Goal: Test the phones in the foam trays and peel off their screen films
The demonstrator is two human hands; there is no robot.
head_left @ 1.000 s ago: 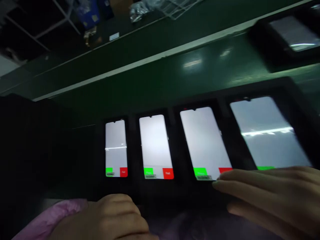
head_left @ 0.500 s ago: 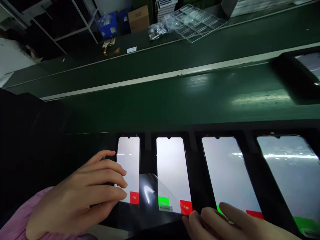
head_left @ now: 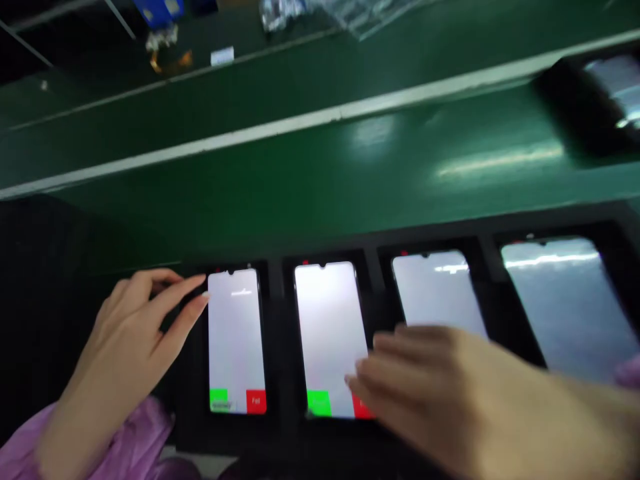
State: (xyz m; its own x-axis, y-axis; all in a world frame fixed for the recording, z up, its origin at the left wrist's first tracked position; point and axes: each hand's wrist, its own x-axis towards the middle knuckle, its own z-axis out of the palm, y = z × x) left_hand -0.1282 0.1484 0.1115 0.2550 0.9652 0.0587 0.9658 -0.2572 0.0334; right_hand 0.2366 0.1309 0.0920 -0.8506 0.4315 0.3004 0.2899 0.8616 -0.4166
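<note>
While my left hand [head_left: 133,327] hovered with fingers spread loose and gripping nothing, its fingertips [head_left: 197,293] sat just at the top-left corner of the first lit phone [head_left: 235,340], touching or nearly so; couldn't tell which. Right hand [head_left: 450,393] was flat, fingers extended and empty, reaching over the bottom edge of the second phone [head_left: 327,327], covering most of its red button [head_left: 361,408]; green button [head_left: 319,402] beside it was clear. Motion blur on that hand, so contact with the glass couldn't be confirmed. Four phones stood side by side in a black fixture [head_left: 280,427] at the near edge of the desk, all white screens; third phone [head_left: 435,290] and fourth phone [head_left: 565,300] were partly hidden behind my right wrist. First phone showed both its green and red squares at the bottom. Green conveyor belt [head_left: 320,173] ran behind the fixture, another dark tray [head_left: 575,107] on it far right. Judgement on doing this well: use one fingertip only, land square on the intended button, keep the palm and other fingers lifted off the neighbouring screens so nothing registers by accident, and let the left hand steady the fixture's edge rather than the display. Pink sleeve [head_left: 120,447] should stay clear of the glass.
</note>
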